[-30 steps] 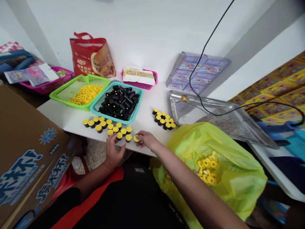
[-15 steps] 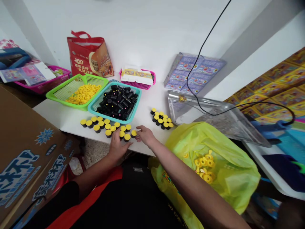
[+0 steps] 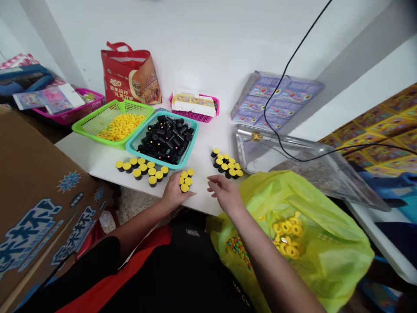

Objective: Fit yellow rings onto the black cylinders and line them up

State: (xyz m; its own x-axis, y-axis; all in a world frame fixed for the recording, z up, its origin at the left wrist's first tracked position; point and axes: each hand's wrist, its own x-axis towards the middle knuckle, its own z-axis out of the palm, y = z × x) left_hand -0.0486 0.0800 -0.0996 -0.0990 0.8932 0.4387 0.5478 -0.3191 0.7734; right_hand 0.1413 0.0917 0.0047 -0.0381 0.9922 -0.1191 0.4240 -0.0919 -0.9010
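Note:
My left hand [image 3: 175, 192] rests on the white table [image 3: 198, 195] with its fingers against a small cluster of black cylinders with yellow tops [image 3: 185, 179]. It holds none of them. My right hand [image 3: 224, 194] hovers open and empty, a little to the right, nearest a second group of yellow-topped cylinders [image 3: 227, 165]. A third, larger group [image 3: 142, 171] stands to the left of my left hand. Behind them, a teal basket [image 3: 153, 155] is heaped with black cylinders [image 3: 164, 139], and a green basket [image 3: 94, 129] holds yellow rings [image 3: 121, 127].
A yellow-green plastic bag [image 3: 319, 256] holding yellow rings lies past the table's front edge on the right. A metal tray [image 3: 293, 163] leans behind it. A cardboard box [image 3: 42, 208] stands at the left. A pink basket [image 3: 195, 114], red tote bag [image 3: 130, 74] and black cable are behind.
My left hand has moved right, and several yellow-topped cylinders now stand apart from the left group as a small cluster. My right hand has moved right, away from them.

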